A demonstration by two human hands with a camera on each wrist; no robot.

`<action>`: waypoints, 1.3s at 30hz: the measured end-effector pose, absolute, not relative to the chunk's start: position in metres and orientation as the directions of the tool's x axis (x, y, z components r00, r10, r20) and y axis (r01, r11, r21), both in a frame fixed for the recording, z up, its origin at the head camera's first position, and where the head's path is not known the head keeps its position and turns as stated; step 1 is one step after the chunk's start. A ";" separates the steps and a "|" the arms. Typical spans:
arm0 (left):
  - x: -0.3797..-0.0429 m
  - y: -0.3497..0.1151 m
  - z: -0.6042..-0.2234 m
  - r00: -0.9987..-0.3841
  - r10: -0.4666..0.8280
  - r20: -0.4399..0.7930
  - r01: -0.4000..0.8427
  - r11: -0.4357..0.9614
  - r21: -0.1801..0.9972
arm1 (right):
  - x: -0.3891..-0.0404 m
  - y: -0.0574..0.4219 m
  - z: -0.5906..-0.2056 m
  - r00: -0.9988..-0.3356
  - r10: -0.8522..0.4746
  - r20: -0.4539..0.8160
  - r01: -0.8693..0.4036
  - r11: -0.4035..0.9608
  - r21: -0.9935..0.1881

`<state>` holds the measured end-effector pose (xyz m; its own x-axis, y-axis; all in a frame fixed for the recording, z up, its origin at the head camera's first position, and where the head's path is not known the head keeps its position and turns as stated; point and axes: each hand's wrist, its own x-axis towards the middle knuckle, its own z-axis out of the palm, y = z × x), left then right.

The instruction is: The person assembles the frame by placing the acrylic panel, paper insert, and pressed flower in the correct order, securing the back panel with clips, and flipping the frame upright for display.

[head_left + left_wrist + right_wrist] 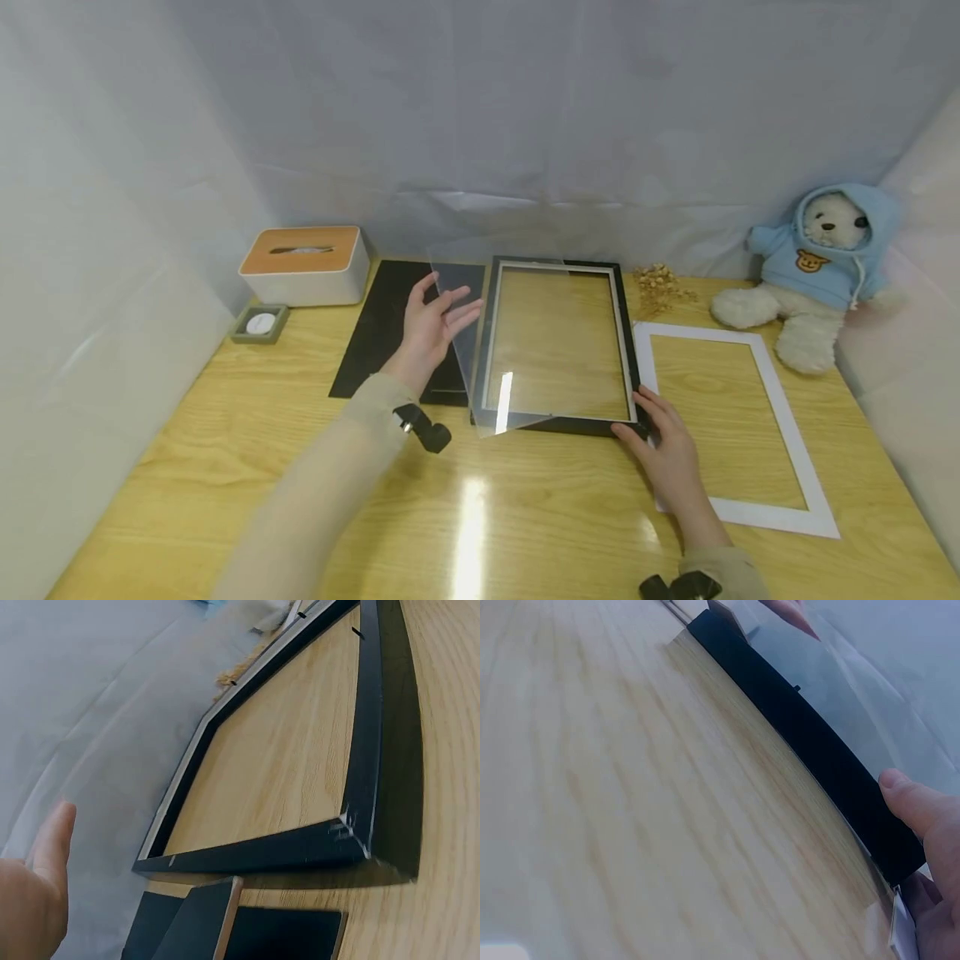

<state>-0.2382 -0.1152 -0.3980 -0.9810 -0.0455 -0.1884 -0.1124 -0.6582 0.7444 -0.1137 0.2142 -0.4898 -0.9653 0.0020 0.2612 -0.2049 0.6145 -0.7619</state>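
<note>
A black picture frame (628, 333) lies on the wooden table with its inner rim showing. Over it a clear sheet (491, 408) slants, its left edge raised beyond the frame's left side. My left hand (431, 321) is at that raised edge, fingers spread and mostly straight, overlapping the sheet. In the left wrist view one finger (54, 851) stands upright, and the sheet hardly shows there. At the near right corner of the frame, my right hand (667, 450) holds on, thumb (911, 796) against the black side and the other fingers round the corner.
Left of the frame lies a black backing board (382, 333) with a flap. A white mat (783, 417) lies at right, beside the right hand. Further back are a tissue box (307, 283), a small square dish (238, 335), dried flowers (660, 287) and a plush toy (825, 267).
</note>
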 end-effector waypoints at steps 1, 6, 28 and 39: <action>-0.240 -0.113 -0.399 -0.981 -0.043 -0.188 -0.114 -0.657 0.745 | -0.114 0.214 -0.490 -0.965 0.002 0.261 -0.205 0.614 -0.762; -0.247 -0.102 -0.403 -0.980 -0.028 -0.197 -0.131 -0.653 0.746 | -0.114 0.215 -0.490 -0.966 0.005 0.259 -0.202 0.610 -0.766; -0.258 -0.074 -0.408 -0.976 -0.007 -0.218 -0.168 -0.616 0.770 | -0.113 0.215 -0.489 -0.989 0.061 0.136 -0.088 0.499 -0.862; -0.259 -0.067 -0.415 -0.972 0.075 -0.223 -0.232 -0.469 0.852 | -0.114 0.215 -0.489 -0.988 0.074 0.137 -0.083 0.491 -0.867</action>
